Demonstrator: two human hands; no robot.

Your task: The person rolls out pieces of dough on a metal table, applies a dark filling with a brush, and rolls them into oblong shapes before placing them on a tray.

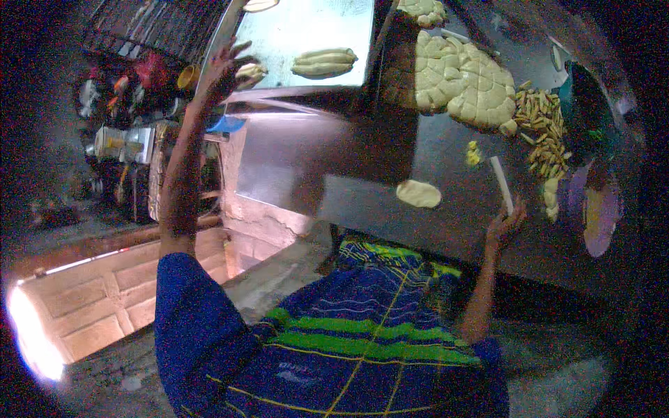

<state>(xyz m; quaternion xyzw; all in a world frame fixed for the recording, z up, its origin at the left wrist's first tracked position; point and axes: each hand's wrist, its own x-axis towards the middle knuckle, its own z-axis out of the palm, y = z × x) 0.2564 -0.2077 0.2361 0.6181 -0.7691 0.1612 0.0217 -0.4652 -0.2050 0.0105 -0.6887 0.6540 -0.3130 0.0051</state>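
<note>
At the upper left, my left hand [226, 68] reaches over the corner of a light metal tray [306, 28] with its fingers spread. Beside its fingertips lies a small shaped dough piece [251, 72]; whether they touch I cannot tell. A larger, ridged dough roll [324, 63] rests farther right on the tray. My right hand [506, 224] is closed on the lower end of a long, pale, flat stick [502, 182] over the dark table. Left of that hand, a flattened oval of dough [419, 194] lies on the table. A yellow lump [474, 153] sits just beyond the stick.
A large slab of dough cut into chunks [474, 80] covers the far right of the table [355, 202]. Next to it is a pile of small finger-shaped pieces [543, 129]. A purplish container [592, 209] stands at the right edge. Cluttered vessels [122, 143] fill the dim left side.
</note>
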